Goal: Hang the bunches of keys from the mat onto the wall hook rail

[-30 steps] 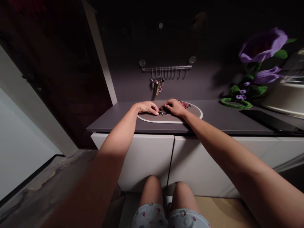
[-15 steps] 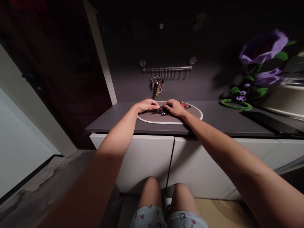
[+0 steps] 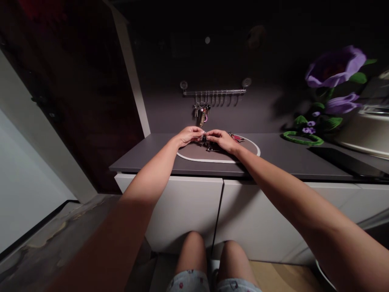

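A small bunch of keys [image 3: 204, 140] hangs between my two hands, just above an oval mat with a white rim [image 3: 209, 160]. The fingertips of my left hand [image 3: 190, 135] pinch its top from the left. From the right, my right hand [image 3: 223, 140] pinches the same bunch with thumb and finger. On the mat below lies another metal key piece [image 3: 210, 149], partly covered by my right hand. Behind that hand, a red key bunch [image 3: 237, 138] rests on the mat.
On the wall, a clear hook rail [image 3: 214, 92] holds several hanging keys [image 3: 203, 111] at its left. Purple artificial flowers [image 3: 336, 69] stand on the right of the grey counter [image 3: 146, 156], near a pale rounded object [image 3: 367, 132] and a flat black item [image 3: 343, 160].
The bunch has been lifted off the mat and now hangs between my fingertips. My right hand has moved left and up to meet my left hand.
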{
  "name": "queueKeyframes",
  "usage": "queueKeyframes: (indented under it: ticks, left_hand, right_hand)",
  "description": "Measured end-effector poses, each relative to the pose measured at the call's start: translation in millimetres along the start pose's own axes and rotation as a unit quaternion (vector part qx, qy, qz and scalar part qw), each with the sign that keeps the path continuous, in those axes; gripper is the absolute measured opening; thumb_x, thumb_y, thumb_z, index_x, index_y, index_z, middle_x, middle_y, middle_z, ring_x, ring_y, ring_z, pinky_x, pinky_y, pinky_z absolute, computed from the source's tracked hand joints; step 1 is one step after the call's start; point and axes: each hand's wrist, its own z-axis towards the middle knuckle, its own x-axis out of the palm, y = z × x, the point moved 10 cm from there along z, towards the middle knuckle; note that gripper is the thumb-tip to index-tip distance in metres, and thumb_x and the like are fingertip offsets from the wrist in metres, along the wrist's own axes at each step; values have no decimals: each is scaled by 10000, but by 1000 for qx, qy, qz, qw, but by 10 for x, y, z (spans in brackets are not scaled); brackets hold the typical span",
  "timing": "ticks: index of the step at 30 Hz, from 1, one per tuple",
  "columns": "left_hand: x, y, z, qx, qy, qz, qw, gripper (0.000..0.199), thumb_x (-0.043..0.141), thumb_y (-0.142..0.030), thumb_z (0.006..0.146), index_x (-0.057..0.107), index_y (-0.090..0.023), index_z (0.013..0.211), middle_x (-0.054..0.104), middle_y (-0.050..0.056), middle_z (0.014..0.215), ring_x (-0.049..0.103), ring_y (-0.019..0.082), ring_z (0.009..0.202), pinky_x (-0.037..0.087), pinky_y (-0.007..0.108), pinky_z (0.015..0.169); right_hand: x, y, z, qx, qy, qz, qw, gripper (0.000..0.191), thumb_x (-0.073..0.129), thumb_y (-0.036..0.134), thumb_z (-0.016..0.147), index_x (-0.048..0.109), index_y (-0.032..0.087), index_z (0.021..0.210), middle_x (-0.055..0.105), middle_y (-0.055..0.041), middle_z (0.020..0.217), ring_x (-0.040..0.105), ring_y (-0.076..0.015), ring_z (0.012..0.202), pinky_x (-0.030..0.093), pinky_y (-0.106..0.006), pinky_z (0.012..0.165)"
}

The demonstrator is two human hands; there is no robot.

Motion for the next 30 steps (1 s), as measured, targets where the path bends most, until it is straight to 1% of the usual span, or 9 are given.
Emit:
queueKeyframes:
  ticks: [4,10,16,19,21,24,27,29,30]
  left_hand:
    - [-3,-17,-10,0,-12,-10,1000,298,765,-235,569,588,-90,760,596,-7,676,535,50,595,430,222,644]
    - [11,21,12,-1,1,-2,1000,328,770,-259,560,592,-88,776,593,-6,667,540,57,599,430,235,652]
    - [34,34,25,6,16,-13,1000,344,769,-277,558,596,-89,787,598,-4,660,548,56,584,436,226,640]
    - [50,36,14,2,9,-13,1000,323,753,-273,586,596,-94,805,602,2,670,548,55,587,436,218,628]
    - [45,56,10,-10,-7,-11,1000,289,728,-268,620,597,-104,818,594,-2,663,548,54,586,425,202,601]
    - [-4,75,12,-18,-48,23,998,224,672,-272,679,595,-114,817,551,-22,612,500,38,521,393,185,537]
    - [-66,75,27,-1,-84,84,993,201,653,-280,682,579,-126,789,535,-30,599,477,46,498,360,183,495]
    - [-87,90,48,13,-92,151,984,207,644,-298,678,577,-135,784,531,-34,585,455,53,474,342,189,478]
    - [-79,102,62,20,-87,189,978,204,634,-309,680,580,-137,776,517,-39,558,440,58,460,332,193,473]
  right_hand:
    - [-3,-16,14,-3,-5,27,1000,294,677,349,647,634,134,844,646,-22,758,544,-100,657,463,-270,715]
    - [-17,-8,24,-19,-8,18,1000,352,678,440,625,645,135,796,648,-25,731,539,-104,638,457,-266,696]
    - [-65,9,30,-27,-22,11,999,327,660,430,642,648,129,770,646,-22,727,537,-99,639,443,-256,703]
    - [-111,3,34,-32,-34,3,999,324,641,426,659,640,129,791,638,-20,737,532,-97,644,437,-251,696]
    - [-143,-1,43,-37,-41,-1,998,330,628,435,664,633,134,801,632,-16,749,531,-98,657,436,-250,693]
    - [-172,-6,62,-41,-44,-7,998,341,612,455,665,613,134,781,606,-4,702,520,-96,638,434,-248,676]
    - [-223,-8,71,-44,-66,2,997,341,590,470,675,573,145,776,567,12,672,500,-90,619,434,-236,645]
    - [-262,-20,76,-42,-84,14,995,330,577,471,683,550,157,782,550,16,677,496,-88,623,440,-231,641]
    - [-280,-33,82,-38,-92,21,995,323,572,469,685,541,163,785,546,16,686,498,-87,627,445,-232,645]
